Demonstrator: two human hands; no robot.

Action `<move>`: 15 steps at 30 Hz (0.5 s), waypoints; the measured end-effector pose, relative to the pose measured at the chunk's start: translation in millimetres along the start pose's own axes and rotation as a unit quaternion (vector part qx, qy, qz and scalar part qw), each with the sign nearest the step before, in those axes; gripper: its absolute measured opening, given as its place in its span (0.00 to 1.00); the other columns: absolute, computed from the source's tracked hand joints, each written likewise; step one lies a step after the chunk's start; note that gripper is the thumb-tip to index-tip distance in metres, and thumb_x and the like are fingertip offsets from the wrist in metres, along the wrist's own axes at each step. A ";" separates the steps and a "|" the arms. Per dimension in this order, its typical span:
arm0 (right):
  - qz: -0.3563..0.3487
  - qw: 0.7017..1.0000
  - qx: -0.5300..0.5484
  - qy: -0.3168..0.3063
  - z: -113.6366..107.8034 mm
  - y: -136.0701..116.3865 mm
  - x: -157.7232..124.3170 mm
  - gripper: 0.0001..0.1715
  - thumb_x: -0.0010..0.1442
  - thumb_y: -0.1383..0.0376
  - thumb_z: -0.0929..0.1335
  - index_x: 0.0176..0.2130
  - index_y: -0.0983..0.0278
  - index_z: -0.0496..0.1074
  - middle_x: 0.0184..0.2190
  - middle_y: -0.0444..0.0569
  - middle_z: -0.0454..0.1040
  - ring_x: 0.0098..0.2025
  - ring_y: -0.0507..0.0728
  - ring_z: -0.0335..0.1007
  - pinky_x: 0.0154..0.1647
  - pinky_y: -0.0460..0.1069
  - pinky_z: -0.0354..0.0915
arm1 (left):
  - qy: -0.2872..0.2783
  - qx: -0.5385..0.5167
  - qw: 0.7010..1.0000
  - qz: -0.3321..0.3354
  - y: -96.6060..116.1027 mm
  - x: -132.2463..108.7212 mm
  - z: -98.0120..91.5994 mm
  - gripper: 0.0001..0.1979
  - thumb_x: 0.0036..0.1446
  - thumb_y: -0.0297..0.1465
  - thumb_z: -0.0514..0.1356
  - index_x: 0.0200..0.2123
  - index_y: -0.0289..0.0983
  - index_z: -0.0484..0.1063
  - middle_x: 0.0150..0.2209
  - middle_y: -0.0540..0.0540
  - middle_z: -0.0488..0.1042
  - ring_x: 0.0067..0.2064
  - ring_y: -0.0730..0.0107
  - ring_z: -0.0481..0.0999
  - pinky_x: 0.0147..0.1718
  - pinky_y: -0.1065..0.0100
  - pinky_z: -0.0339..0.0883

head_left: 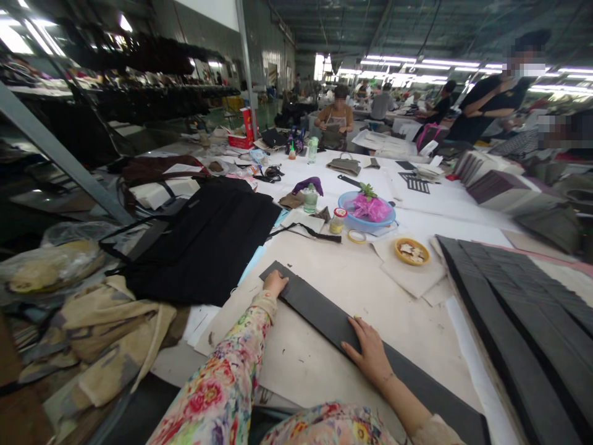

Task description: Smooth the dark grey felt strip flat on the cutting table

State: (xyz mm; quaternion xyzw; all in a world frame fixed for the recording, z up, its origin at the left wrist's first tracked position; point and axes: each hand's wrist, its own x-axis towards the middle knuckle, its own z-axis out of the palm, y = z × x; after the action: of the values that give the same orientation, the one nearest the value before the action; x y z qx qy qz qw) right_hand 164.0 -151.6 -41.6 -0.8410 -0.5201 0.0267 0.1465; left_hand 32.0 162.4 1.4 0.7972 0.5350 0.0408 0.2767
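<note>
Dark strip [324, 318] flat on surface [306, 364], under both grips: left hand [275, 283] at far end, right hand [369, 353] mid-length, fingers spread flat.

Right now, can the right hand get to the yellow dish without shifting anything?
Probably yes. The right hand lies flat on the dark strip; between it and the yellow dish there are only flat paper sheets, nothing upright. It looks like a forward stretch.

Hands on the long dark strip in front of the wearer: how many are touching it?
2. The left hand presses the far end of the dark strip; the right hand lies flat on its middle. The near end runs out of frame.
</note>
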 end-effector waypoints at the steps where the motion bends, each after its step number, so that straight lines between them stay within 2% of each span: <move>1: -0.001 1.000 0.002 0.001 -0.2 -0.1 0.1 0.38 0.55 0.46 0.57 0.57 0.64 0.55 0.57 0.53 0.54 0.58 0.59 0.49 0.58 0.57 0.47 | -0.008 0.001 1.000 -0.002 0.7 2.3 -1.4 0.12 0.50 0.36 0.56 0.35 0.33 0.68 0.37 0.42 0.71 0.41 0.62 0.69 0.38 0.67 0.60; 6: 0.004 1.000 0.003 -0.003 -2.7 -2.3 0.6 0.38 0.55 0.46 0.57 0.57 0.64 0.55 0.57 0.53 0.54 0.58 0.59 0.49 0.58 0.57 0.47 | -0.028 -0.004 1.000 0.005 4.0 8.1 -3.5 0.09 0.52 0.33 0.54 0.33 0.34 0.69 0.40 0.42 0.71 0.43 0.64 0.69 0.39 0.69 0.59; 15: 0.004 1.000 -0.005 -0.011 -3.4 -1.4 -0.6 0.37 0.55 0.46 0.57 0.57 0.65 0.55 0.57 0.53 0.53 0.58 0.59 0.48 0.58 0.57 0.47 | -0.040 -0.025 0.999 0.009 -0.1 13.3 2.1 0.10 0.52 0.33 0.55 0.34 0.33 0.71 0.38 0.42 0.72 0.40 0.66 0.70 0.37 0.71 0.60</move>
State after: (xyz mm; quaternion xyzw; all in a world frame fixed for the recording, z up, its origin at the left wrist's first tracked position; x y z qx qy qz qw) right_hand 163.1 -152.4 -38.0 -0.8435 -0.5183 0.0337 0.1369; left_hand 38.3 173.2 -3.5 0.7957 0.5156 0.0247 0.3168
